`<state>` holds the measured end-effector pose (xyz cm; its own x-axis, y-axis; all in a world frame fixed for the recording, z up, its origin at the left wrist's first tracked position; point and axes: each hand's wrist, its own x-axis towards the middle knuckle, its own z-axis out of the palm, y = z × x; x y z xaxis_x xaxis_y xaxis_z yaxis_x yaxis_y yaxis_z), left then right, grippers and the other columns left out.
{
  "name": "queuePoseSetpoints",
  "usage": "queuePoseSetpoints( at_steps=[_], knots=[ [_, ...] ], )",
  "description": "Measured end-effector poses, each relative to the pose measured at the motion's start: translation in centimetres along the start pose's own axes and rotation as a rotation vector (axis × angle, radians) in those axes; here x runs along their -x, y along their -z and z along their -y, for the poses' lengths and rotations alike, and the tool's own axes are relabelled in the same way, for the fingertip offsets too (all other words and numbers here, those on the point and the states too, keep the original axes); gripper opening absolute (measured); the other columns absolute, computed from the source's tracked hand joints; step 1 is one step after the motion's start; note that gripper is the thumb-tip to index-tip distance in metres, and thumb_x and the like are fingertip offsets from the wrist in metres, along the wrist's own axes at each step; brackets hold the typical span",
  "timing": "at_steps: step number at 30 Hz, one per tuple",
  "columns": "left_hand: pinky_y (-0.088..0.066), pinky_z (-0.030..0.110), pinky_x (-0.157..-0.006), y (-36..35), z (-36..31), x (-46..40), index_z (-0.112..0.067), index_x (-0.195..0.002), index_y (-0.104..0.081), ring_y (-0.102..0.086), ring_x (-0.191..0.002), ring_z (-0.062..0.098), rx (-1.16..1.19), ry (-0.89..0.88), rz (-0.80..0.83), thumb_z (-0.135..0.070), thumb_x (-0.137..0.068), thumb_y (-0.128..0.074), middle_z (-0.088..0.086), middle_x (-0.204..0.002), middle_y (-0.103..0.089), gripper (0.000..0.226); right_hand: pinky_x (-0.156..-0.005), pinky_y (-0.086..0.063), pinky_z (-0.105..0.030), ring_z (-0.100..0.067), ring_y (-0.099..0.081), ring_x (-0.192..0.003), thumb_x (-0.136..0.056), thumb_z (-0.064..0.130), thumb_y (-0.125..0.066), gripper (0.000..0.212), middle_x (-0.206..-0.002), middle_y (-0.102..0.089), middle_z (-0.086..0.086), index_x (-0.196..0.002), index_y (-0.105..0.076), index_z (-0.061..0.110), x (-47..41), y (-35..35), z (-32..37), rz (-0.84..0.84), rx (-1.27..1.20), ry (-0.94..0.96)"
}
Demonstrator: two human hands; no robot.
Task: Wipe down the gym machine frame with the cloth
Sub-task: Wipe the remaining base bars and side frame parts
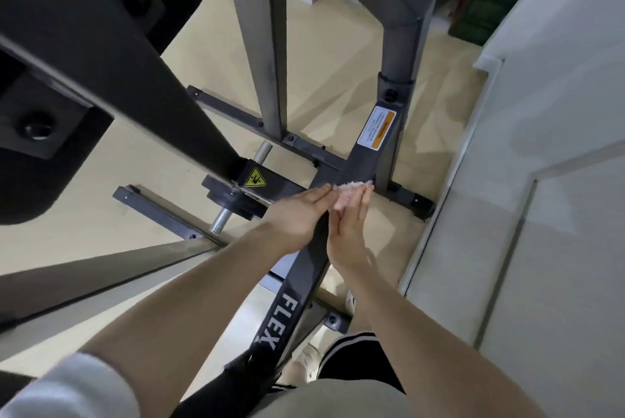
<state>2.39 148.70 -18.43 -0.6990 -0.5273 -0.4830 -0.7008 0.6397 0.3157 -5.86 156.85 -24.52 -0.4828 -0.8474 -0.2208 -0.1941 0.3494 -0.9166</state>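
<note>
1. Head view. A dark grey machine frame (306,282) stands on a pale beige floor (108,181). Its sloping beam, lettered "FLEX", runs from the bottom centre up to a junction with an upright post (402,45).
2. The left hand (294,214) lies flat on the beam, fingers straight, gripping nothing.
3. The right hand (348,225) is just beside it, touching the beam's right edge, fingers extended over a pale pink cloth (348,189). The cloth is pressed against the frame at the junction, just below the orange label (377,127). Whether the thumb pinches the cloth cannot be told; that part is blurred.
4. A yellow triangle warning sticker (255,178) sits on a black bracket left of the hands, beside a steel peg (220,220).
5. Flat base bars (236,113) are bolted low to the floor, which shows faint streaks and shadows near the post.
6. A grey-white wall (541,147) with a raised panel edge stands on the right, meeting the floor close to the base.
7. A green object (487,2) is at the upper right, indistinct.
8. A white sleeve (77,387) covers the left upper arm.
</note>
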Motion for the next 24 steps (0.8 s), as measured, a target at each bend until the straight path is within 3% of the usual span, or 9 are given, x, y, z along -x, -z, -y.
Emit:
queuePoseSetpoints(
  at_steps=[3, 6, 9, 14, 16, 18, 19, 21, 24],
  knots=[
    [-0.020, 0.028, -0.112, 0.5, 0.3, -2.1, -0.027, -0.151, -0.004, -0.016, -0.143, 0.018, 0.015, 0.056, 0.049, 0.003, -0.091, -0.038, -0.007, -0.159, -0.001, 0.075, -0.112, 0.002, -0.012, -0.020, 0.008, -0.145, -0.101, 0.007, -0.037, 0.061, -0.156, 0.012, -0.022, -0.147, 0.002, -0.006, -5.0, 1.1, 0.2, -0.031, 0.009, -0.025],
    [-0.026, 0.025, -0.107, 1.3, 0.8, -4.7, -0.028, -0.151, -0.001, -0.016, -0.143, 0.018, 0.037, 0.044, 0.051, 0.001, -0.094, -0.034, -0.008, -0.159, 0.003, 0.072, -0.103, -0.004, 0.002, -0.023, -0.019, -0.141, -0.100, 0.007, -0.038, 0.057, -0.152, -0.015, -0.022, -0.146, -0.010, -0.009, -11.3, 3.2, 1.0, -0.162, -0.041, -0.065],
    [-0.019, 0.024, -0.109, 1.7, 0.6, -6.4, -0.026, -0.151, -0.004, -0.017, -0.143, 0.019, 0.019, -0.029, 0.061, -0.018, -0.099, -0.040, -0.004, -0.159, 0.004, 0.064, -0.116, -0.020, -0.026, -0.031, -0.032, -0.135, -0.098, 0.002, -0.039, 0.051, -0.144, -0.031, -0.023, -0.144, -0.018, -0.007, -12.7, 4.7, 1.2, -0.144, -0.175, -0.108],
    [0.001, 0.027, -0.114, 1.1, 0.4, -6.7, -0.014, -0.151, 0.003, -0.006, -0.145, 0.019, -0.138, -0.101, 0.141, -0.042, -0.091, -0.054, 0.005, -0.158, 0.012, 0.086, -0.115, -0.027, -0.039, -0.034, -0.034, -0.134, -0.094, -0.006, -0.038, 0.054, -0.141, -0.032, -0.027, -0.141, -0.013, -0.010, -9.6, 5.0, 0.3, 0.076, -0.306, -0.069],
    [0.009, 0.024, -0.110, 1.1, 0.7, -6.5, -0.015, -0.149, 0.009, -0.001, -0.145, 0.018, -0.163, -0.112, 0.162, -0.043, -0.093, -0.051, 0.004, -0.157, 0.018, 0.087, -0.102, -0.039, -0.030, -0.039, -0.042, -0.123, -0.095, -0.003, -0.035, 0.046, -0.129, -0.040, -0.031, -0.135, -0.018, -0.015, -12.7, 6.0, 0.6, 0.061, -0.301, -0.156],
    [0.013, 0.023, -0.107, 1.3, 0.9, -6.5, -0.015, -0.149, 0.012, 0.004, -0.146, 0.017, -0.189, -0.124, 0.188, -0.047, -0.092, -0.051, 0.004, -0.156, 0.021, 0.091, -0.084, -0.044, -0.019, -0.024, -0.052, -0.107, -0.099, -0.001, -0.031, 0.036, -0.115, -0.045, -0.019, -0.133, -0.024, -0.008, -15.3, 6.8, 1.4, 0.003, -0.289, -0.189],
    [0.013, 0.024, -0.108, 1.4, 0.9, -6.5, -0.014, -0.149, 0.012, 0.006, -0.145, 0.017, -0.201, -0.128, 0.204, -0.050, -0.090, -0.053, 0.005, -0.156, 0.021, 0.095, -0.087, -0.041, -0.018, -0.013, -0.051, -0.102, -0.099, 0.002, -0.032, 0.034, -0.113, -0.044, -0.011, -0.132, -0.027, -0.003, -15.3, 6.9, 1.7, -0.017, -0.258, -0.169],
    [0.011, 0.028, -0.111, 1.4, 0.7, -6.2, -0.015, -0.149, 0.014, 0.010, -0.145, 0.018, -0.227, -0.113, 0.224, -0.055, -0.084, -0.057, 0.005, -0.156, 0.022, 0.104, -0.099, -0.036, -0.026, -0.012, -0.046, -0.112, -0.098, 0.009, -0.039, 0.035, -0.122, -0.041, -0.013, -0.129, -0.028, -0.002, -12.5, 6.3, 1.3, 0.031, -0.276, -0.106],
    [0.009, 0.031, -0.113, 1.1, 0.5, -5.0, -0.015, -0.149, 0.011, 0.011, -0.145, 0.018, -0.268, -0.108, 0.220, -0.059, -0.079, -0.061, 0.005, -0.157, 0.019, 0.110, -0.118, -0.018, -0.024, -0.016, -0.020, -0.143, -0.101, 0.007, -0.037, 0.062, -0.157, -0.014, -0.012, -0.150, 0.001, 0.010, -3.5, 4.0, -0.4, 0.172, -0.300, -0.208]
  ],
)
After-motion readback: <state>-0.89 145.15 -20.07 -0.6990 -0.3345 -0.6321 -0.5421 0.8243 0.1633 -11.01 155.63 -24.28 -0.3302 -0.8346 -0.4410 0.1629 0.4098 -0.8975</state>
